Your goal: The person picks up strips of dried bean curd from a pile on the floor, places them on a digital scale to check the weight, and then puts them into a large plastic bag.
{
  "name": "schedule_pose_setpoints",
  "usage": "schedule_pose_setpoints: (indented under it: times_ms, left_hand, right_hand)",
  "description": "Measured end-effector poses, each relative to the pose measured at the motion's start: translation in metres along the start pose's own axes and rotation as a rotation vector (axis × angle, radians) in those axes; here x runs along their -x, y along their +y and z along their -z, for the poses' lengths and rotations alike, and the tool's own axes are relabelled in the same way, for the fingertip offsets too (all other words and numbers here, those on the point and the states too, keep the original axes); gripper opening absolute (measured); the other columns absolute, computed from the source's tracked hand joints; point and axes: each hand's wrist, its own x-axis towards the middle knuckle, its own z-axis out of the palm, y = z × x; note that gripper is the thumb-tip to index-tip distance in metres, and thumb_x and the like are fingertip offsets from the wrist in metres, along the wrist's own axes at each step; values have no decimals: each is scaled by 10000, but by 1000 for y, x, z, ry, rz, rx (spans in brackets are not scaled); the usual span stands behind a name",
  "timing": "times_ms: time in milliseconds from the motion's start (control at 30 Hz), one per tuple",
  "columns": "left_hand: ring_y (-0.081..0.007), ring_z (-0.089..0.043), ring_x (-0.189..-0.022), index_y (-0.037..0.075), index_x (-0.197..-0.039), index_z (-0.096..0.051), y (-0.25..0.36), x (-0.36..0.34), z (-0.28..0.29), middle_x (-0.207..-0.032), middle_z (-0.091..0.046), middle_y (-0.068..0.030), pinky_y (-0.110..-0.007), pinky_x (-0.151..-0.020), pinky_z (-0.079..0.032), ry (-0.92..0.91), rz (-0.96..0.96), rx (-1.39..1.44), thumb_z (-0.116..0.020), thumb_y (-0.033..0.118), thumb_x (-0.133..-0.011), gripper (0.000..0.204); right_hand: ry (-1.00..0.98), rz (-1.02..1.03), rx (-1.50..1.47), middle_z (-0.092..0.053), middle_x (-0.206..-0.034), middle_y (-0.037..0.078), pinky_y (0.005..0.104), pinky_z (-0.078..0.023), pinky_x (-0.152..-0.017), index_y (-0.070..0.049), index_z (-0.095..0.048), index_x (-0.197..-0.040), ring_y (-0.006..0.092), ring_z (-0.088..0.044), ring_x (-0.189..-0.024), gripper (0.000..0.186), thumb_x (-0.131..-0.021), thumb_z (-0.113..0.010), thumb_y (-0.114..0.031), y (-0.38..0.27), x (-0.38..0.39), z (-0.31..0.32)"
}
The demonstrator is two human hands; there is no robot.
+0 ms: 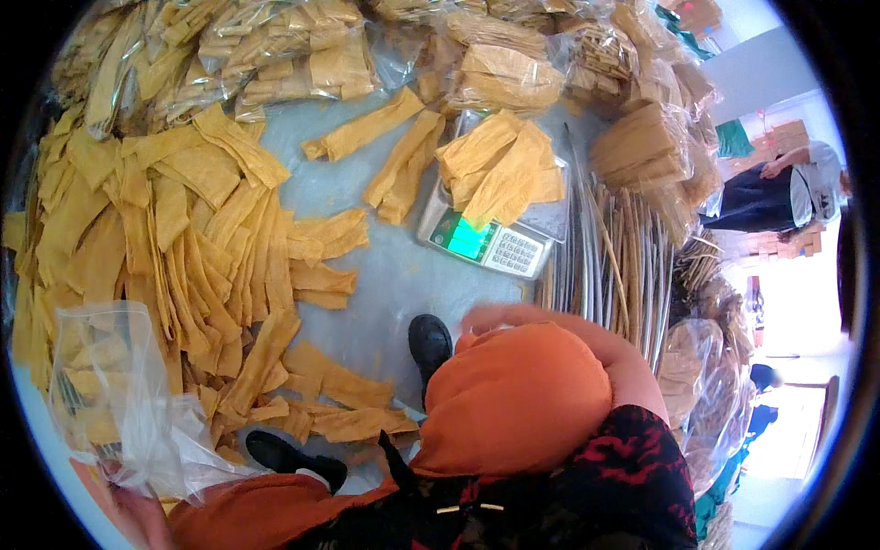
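At the lower left edge, my left hand point(137, 515) is partly cut off, against the base of a clear plastic bag point(110, 367) that rises above it. The hand seems to grip the bag, though its fingers are mostly hidden. Past my bent right knee point(522, 394), my right hand point(495, 318) is smeared by motion, and its fingers cannot be made out. Ahead of it stands a digital scale point(500, 249) with a lit green display. Several flat, yellow-brown dried strips point(504, 170) lie stacked across its pan. More loose strips point(211, 266) are heaped on the left.
Bagged strips point(509, 78) are piled along the back and right. Long thin rods point(614, 266) lie right of the scale. Two separate strips point(403, 165) rest on the grey-blue sheet point(321, 183). My black shoes point(429, 348) are on it. Another person point(779, 192) is at far right.
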Motion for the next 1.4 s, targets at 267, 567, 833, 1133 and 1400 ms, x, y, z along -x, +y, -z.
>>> schedule_pose_setpoints:
  times_ms: [267,567,833,1133,1400]
  left_hand:
    - [-171,-590,-911,74,-1125,-558,4,12,-15,-1038,-634,-70,-334,-781,-503,-54,-18,-51,-569,195,-909,248]
    - [-160,-590,-825,102,-1010,-623,10,18,-22,-945,-660,-47,-347,-730,-483,-70,-66,-192,-628,219,-874,179]
    - [-118,-553,-1048,66,-1282,-488,-7,-40,53,-1176,-580,-25,-248,-841,-486,-303,195,-63,-547,212,-931,385]
    - [-123,-635,-889,64,-1207,-556,-29,-67,92,-1078,-650,-56,-237,-719,-548,-76,215,8,-518,155,-943,282]
    - [-116,-544,-634,116,-1214,-543,-28,-65,63,-769,-595,-2,-256,-554,-499,92,315,-39,-637,198,-876,361]
  right_hand:
    - [-70,354,384,-652,-674,115,417,-518,-593,-67,-661,-666,302,-651,-679,277,-763,-586,-316,-18,66,-26]
    - [-223,50,47,-645,-678,118,399,-510,-641,-50,-654,-774,268,-650,-692,270,-805,-583,-308,122,-18,-62]
    - [363,92,-231,-640,-682,121,384,-503,-684,-34,-648,-869,238,-650,-705,277,-842,-580,-301,163,-138,16]
    - [1344,-219,-265,-676,-848,201,380,-517,-720,93,-565,-1055,316,-670,-757,542,-727,-683,-323,186,-222,207]
    - [1488,-313,-335,-604,-1093,268,367,-496,-843,94,-510,-1119,354,-600,-1029,697,-633,-781,-325,191,-252,195]
